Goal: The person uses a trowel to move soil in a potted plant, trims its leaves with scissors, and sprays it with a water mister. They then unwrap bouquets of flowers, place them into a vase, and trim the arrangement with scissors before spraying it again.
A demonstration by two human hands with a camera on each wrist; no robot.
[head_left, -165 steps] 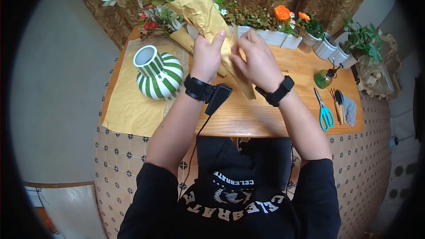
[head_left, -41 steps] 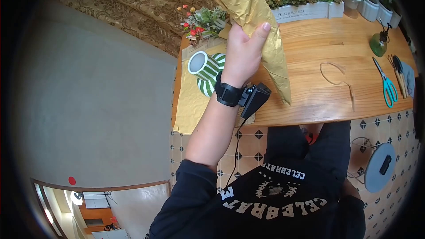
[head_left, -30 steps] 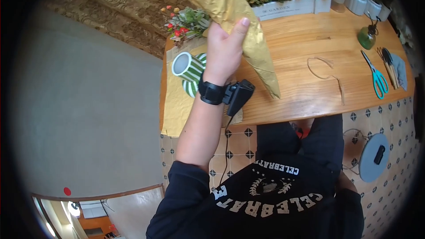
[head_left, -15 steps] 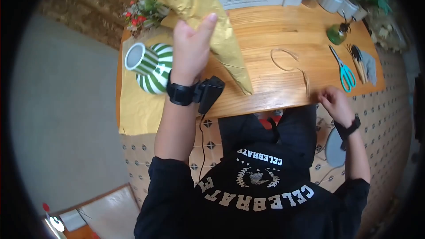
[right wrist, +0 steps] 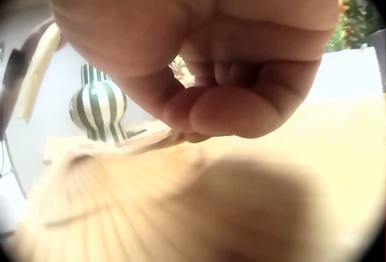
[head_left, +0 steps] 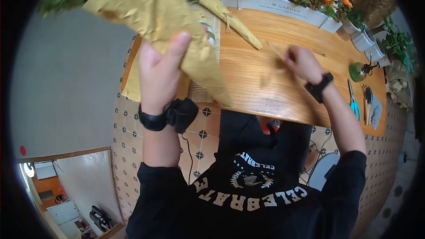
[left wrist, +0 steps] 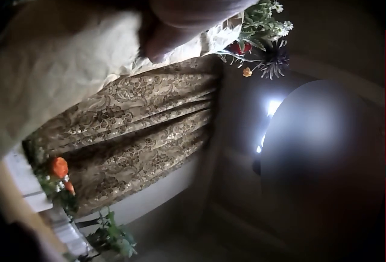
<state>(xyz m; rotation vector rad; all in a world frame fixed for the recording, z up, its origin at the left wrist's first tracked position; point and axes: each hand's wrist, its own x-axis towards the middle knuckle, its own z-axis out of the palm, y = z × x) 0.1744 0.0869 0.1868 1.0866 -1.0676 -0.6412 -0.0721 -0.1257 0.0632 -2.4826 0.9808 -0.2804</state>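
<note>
My left hand (head_left: 160, 77) grips a bouquet wrapped in crinkled yellow-brown paper (head_left: 133, 6), its thumb lying across the paper. The bouquet tilts toward the upper left, its narrow end over the table's front edge. Green stems at its top are blurred. Over the table, my right hand (head_left: 305, 64) pinches a thin tan length of twine (right wrist: 142, 144), which is blurred in the head view. A smaller paper-wrapped bouquet (head_left: 239, 27), tied with twine, lies on the table between the hands. The green-and-white striped vase (right wrist: 99, 105) is mostly hidden behind the held bouquet in the head view.
A white planter marked GARDEN (head_left: 283, 8) and potted plants line the back of the wooden table (head_left: 283, 102). At the right are a green spray bottle (head_left: 357, 71), teal-handled scissors (head_left: 355, 108) and small garden tools (head_left: 368, 106). Newspaper (head_left: 203, 94) lies at the left.
My right hand left the bouquet, dropped out of view, came back and picked the twine up off the table. My left hand carried the bouquet leftward, uncovering the smaller bouquet.
</note>
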